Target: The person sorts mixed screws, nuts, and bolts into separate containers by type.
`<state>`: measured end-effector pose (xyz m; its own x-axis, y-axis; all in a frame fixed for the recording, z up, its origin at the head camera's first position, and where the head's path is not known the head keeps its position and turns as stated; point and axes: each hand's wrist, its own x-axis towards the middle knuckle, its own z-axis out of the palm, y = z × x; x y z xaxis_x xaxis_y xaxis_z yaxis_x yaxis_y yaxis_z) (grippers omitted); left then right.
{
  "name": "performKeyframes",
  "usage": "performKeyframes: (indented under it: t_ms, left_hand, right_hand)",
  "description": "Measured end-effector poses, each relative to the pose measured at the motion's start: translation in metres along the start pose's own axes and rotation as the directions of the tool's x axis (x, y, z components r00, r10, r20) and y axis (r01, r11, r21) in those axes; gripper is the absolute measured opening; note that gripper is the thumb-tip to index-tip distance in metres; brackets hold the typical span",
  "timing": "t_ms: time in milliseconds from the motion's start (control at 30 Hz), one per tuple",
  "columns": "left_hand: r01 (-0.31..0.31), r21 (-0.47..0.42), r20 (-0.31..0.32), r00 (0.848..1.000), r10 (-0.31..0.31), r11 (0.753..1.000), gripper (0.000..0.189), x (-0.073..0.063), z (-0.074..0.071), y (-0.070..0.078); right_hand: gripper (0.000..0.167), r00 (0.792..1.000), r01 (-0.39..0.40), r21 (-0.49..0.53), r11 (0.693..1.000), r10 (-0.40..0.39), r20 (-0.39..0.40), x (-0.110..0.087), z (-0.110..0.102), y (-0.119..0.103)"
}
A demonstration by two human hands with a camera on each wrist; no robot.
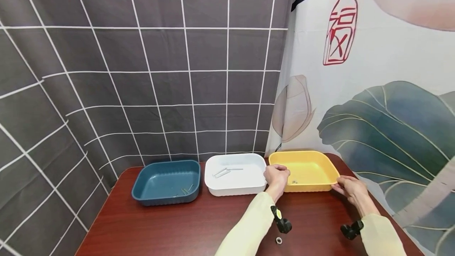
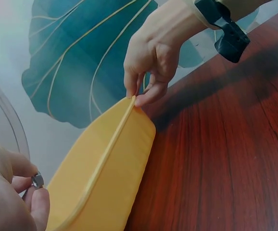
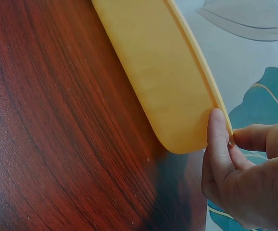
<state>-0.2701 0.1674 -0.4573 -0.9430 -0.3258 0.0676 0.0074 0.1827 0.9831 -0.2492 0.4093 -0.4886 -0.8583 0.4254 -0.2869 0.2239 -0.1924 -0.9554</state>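
Between thumb and fingertips my left hand [image 1: 276, 177] pinches a small metal nut [image 2: 37, 181] at the left end of the yellow tray [image 1: 309, 188]. My right hand [image 1: 352, 189] grips the tray's rim at its front right corner, thumb and fingers on either side of the wall, as the right wrist view shows. Inside the yellow tray lie small metal pieces [image 1: 294, 182], too small to tell apart. Another metal nut [image 1: 279, 240] rests on the table below my left wrist.
A white tray [image 1: 236, 190] holding several thin metal rods [image 1: 223, 173] stands left of the yellow one. Farther left is a blue tray [image 1: 163, 199] with small screw-like pieces [image 1: 186, 191]. All stand on the reddish wooden table [image 1: 177, 228], before a grey checked cloth [image 1: 206, 90].
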Motion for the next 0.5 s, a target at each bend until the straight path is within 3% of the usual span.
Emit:
performKeyframes:
  t_ms: [333,500]
  left_hand:
    - [0.016,-0.102,0.008,1.000,-0.016,0.995,0.016,-0.002,-0.002,-0.002]
    - [0.024,-0.220,0.054,0.998,-0.013,0.975,0.019,-0.007,-0.011,-0.003]
  right_hand:
    - [0.039,1.000,-0.001,0.006,1.000,0.001,-0.001,0.001,0.002,0.000]
    - [0.037,1.000,-0.007,-0.006,1.000,0.007,-0.006,0.003,0.000,0.001]
